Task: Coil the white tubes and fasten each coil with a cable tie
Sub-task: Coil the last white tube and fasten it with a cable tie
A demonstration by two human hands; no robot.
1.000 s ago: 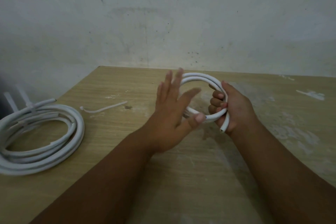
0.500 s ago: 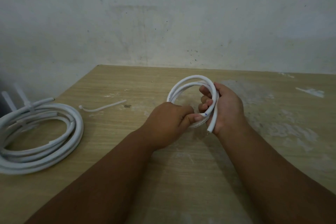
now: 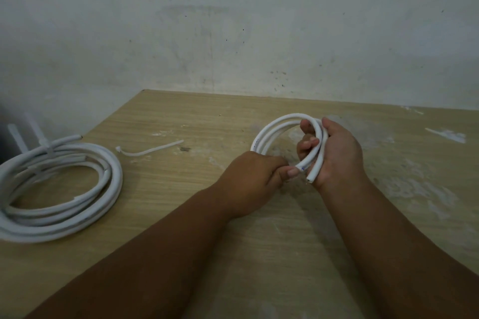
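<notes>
Coiling looks done on the small coil [image 3: 272,129], held above mid-table with the right hand [image 3: 334,153] clenched round its right side and the left hand [image 3: 251,179] pinching its near edge, so next one hand should let go and fetch the loose cable tie [image 3: 150,150] lying to the left.

single head view, looking forward and down, close over table [image 3: 181,215]

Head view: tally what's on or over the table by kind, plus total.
White tube coils: 2 (large white tube coil lying at left; small white tube coil gripped in both hands)
Loose white plastic cable tie: 1
Hands: 2 (left hand, right hand)
Total: 5. Ties fastened on the large coil are too blurred to count.
</notes>
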